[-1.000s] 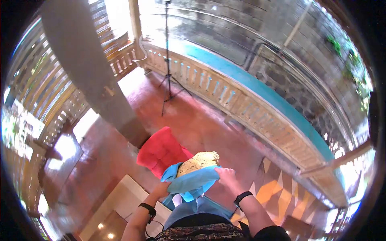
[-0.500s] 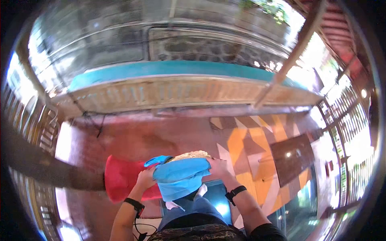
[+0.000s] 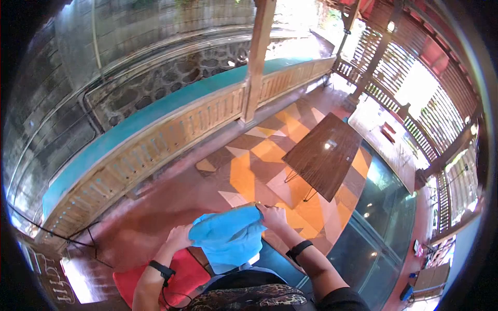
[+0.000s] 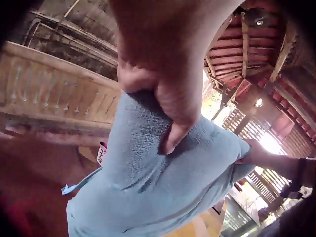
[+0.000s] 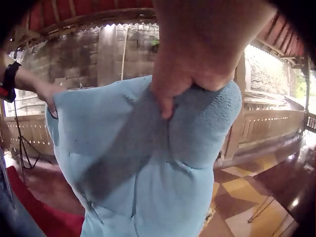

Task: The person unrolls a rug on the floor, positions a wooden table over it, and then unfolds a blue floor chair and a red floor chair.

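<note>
A light blue cloth hangs between the two hands in front of the body. The left hand grips its left upper corner; in the left wrist view the thumb of that hand presses into the fabric. At the opposite upper corner the right hand pinches the cloth, and in the right wrist view this hand is curled over the top edge. A small patch of yellowish, speckled material shows past the cloth's lower right edge in the right wrist view.
A red seat stands at the lower left. Ahead to the right is a dark wooden table on an orange patterned floor. A wooden railing runs along the far side, with a black tripod at the left.
The view has swung to the right, bringing the wooden table into full sight. The cloth now hangs over the speckled yellow material that showed above it before. Both hands keep their hold.
</note>
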### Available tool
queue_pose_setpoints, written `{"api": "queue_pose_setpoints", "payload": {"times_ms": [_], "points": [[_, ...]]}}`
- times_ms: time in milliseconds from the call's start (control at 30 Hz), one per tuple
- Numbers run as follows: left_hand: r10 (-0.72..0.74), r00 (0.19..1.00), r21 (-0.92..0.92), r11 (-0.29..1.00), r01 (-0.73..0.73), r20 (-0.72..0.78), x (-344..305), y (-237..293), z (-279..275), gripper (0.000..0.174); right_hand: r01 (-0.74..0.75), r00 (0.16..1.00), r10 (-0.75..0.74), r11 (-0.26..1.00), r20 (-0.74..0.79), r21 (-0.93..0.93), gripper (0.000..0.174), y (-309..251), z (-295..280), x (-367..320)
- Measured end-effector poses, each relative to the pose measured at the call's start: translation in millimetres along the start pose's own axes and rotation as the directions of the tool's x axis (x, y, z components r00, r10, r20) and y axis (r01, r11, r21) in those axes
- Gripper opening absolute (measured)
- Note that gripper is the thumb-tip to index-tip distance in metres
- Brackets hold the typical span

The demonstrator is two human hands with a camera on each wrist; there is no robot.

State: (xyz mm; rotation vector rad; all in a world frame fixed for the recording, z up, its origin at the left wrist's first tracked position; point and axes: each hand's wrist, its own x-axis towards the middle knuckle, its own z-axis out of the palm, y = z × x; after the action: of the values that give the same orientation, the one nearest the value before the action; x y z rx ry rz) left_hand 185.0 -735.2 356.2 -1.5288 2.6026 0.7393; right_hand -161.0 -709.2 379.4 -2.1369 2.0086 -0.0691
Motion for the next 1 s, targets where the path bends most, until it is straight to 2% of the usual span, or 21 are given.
{"api": "queue_pose_setpoints", "payload": {"times_ms": [67,167,267,400,567,667,800,1000], "points": [[0.05,0.999,0.011,0.999,-0.05,-0.012,39.7,16.0,-14.3,0.04,-0.052,0.998,0.052,0.999,-0.034,0.004,0.047,25.4,-12.8,16.4],[0.098,0.995,-0.048,0.994,-0.098,0.011,90.8,34.6,-25.4,0.037,-0.045,0.993,0.043,0.999,-0.109,-0.021,0.045,65.3,-26.1,40.0],[0.137,0.99,-0.065,0.988,-0.138,-0.009,129.2,43.6,-30.6,0.036,-0.08,0.993,0.077,0.996,-0.084,-0.042,0.045,91.8,-39.3,66.2],[0.089,0.996,-0.088,0.992,-0.089,-0.011,174.2,51.1,-53.2,0.037,-0.052,0.986,0.048,0.998,-0.16,-0.022,0.046,118.0,-48.6,117.7],[0.103,0.989,-0.111,0.987,-0.114,-0.101,252.9,27.3,-70.2,0.041,-0.037,0.982,0.033,0.999,-0.185,-0.021,0.047,135.8,-71.4,202.2],[0.117,0.988,0.004,0.993,-0.117,-0.098,312.1,7.9,-94.2,0.045,-0.038,0.974,0.042,0.999,-0.221,0.022,0.048,148.4,-73.8,257.8],[0.117,0.988,-0.002,0.993,-0.118,-0.101,389.7,-11.3,-129.6,0.046,-0.144,0.972,0.144,0.99,-0.187,0.012,0.049,165.3,-72.3,331.6],[0.201,0.972,0.0,0.979,-0.202,-0.121,501.5,-11.6,-156.0,0.042,-0.274,0.942,0.293,0.953,-0.163,0.133,0.05,218.2,-58.7,401.6]]}}
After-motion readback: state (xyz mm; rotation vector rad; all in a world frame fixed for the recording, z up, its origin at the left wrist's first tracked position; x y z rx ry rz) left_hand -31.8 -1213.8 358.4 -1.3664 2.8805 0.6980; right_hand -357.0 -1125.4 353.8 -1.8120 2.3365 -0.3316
